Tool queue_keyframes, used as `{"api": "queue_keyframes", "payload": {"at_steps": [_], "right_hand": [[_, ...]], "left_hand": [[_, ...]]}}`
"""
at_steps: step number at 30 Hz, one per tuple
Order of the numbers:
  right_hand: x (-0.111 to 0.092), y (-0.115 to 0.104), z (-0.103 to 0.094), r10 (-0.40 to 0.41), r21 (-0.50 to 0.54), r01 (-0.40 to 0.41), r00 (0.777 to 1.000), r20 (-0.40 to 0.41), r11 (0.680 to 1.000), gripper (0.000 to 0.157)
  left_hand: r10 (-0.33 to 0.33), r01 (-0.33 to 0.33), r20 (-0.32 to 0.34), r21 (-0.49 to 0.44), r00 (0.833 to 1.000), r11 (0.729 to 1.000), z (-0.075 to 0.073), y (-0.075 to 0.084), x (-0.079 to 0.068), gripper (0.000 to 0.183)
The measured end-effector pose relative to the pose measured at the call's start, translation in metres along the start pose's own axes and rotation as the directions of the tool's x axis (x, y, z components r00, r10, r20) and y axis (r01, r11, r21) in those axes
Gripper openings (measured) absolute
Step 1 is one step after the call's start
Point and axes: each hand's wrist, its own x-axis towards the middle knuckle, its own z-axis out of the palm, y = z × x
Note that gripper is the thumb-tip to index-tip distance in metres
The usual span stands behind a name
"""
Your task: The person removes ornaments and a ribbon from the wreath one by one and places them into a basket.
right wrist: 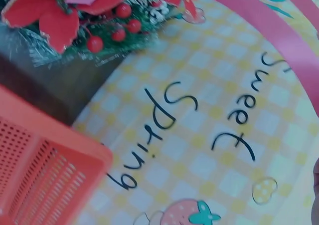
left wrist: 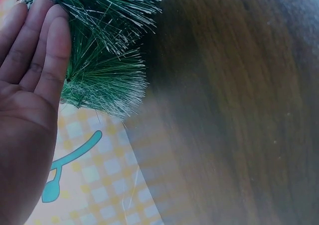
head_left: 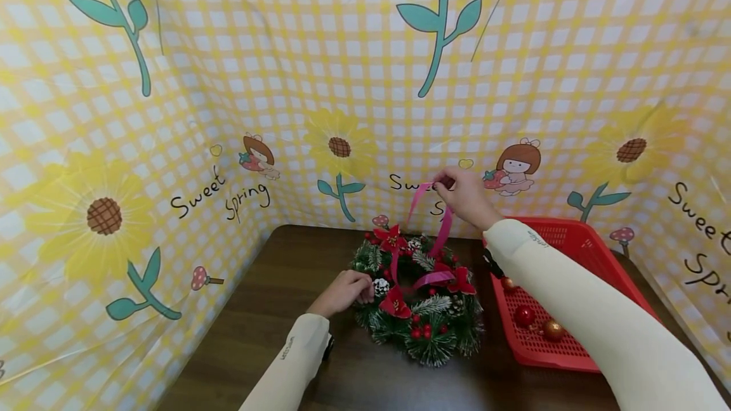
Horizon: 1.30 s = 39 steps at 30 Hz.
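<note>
A green Christmas wreath (head_left: 434,344) with frosted tips, red poinsettias (head_left: 395,303), berries and pine cones (head_left: 381,286) lies on the table. My left hand (head_left: 344,290) grips its left side; in the left wrist view, the fingers (left wrist: 55,50) are bent among the needles (left wrist: 107,80). Above the wreath's far side, my right hand (head_left: 465,195) pinches a pink ribbon (head_left: 444,233) between thumb and fingers. Both ribbon lengths hang from that hand, and more of it loops down over the wreath's middle. The right wrist view shows the ribbon (right wrist: 271,28) arching past, the hand mostly out of frame.
A red plastic basket (head_left: 514,351) stands right of the wreath under my right forearm, holding red (head_left: 525,316) and gold baubles (head_left: 553,330). The dark wooden table (head_left: 251,322) meets a yellow checked cloth backdrop (head_left: 354,81) at the back and sides.
</note>
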Motion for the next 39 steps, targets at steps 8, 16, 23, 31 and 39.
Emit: {"api": "queue_keyframes", "payload": {"at_steps": [8,16,23,31,39], "right_hand": [[0.005,0.004,-0.026,-0.072,-0.041,0.068,0.992,-0.103,0.997,0.007],[0.005,0.007,-0.052,-0.083,-0.071,0.071,0.981,-0.177,0.995,0.009],[0.004,0.007,-0.078,-0.049,-0.075,0.034,0.979,-0.199,0.997,0.012],[0.002,0.011,-0.106,0.006,-0.078,-0.025,0.972,-0.235,0.997,0.013],[-0.002,0.011,-0.14,0.037,-0.076,-0.064,0.948,-0.315,0.995,0.018]], "left_hand": [[-0.004,0.004,0.001,-0.007,1.0,1.0,0.0,0.001,0.0,0.039],[-0.003,0.003,0.003,-0.005,1.0,1.0,0.001,0.0,0.0,0.038],[-0.005,0.005,0.002,-0.007,1.0,1.0,0.001,-0.001,0.0,0.038],[-0.001,0.001,0.001,0.002,1.0,1.0,0.002,-0.004,0.001,0.039],[-0.002,0.002,-0.002,-0.006,1.0,1.0,0.001,-0.005,0.002,0.04]]}}
